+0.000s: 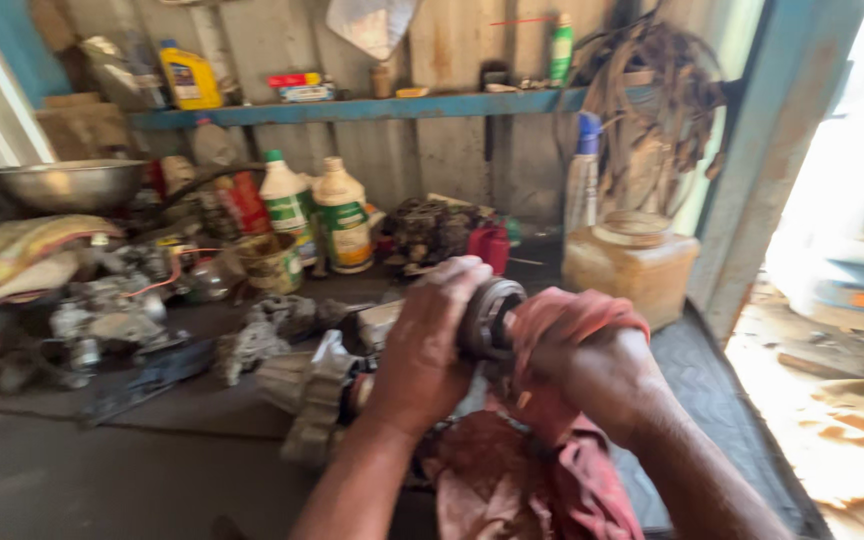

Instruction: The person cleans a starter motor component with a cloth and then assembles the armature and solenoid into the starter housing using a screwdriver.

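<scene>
- The left hand [430, 340] grips a round metal part [489, 318], held up above the dark counter [102, 470].
- The right hand [592, 365] clutches a red rag [552, 320] pressed against the part's end.
- More of the rag hangs below the hands.
- A grey metal housing [307, 395] lies on the counter just beside the left wrist.
- Two white bottles [317, 210] stand behind.

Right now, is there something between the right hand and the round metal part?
Yes. A red rag lies between the right hand and the round metal part. The left hand grips the part directly, with nothing visible between.
</scene>
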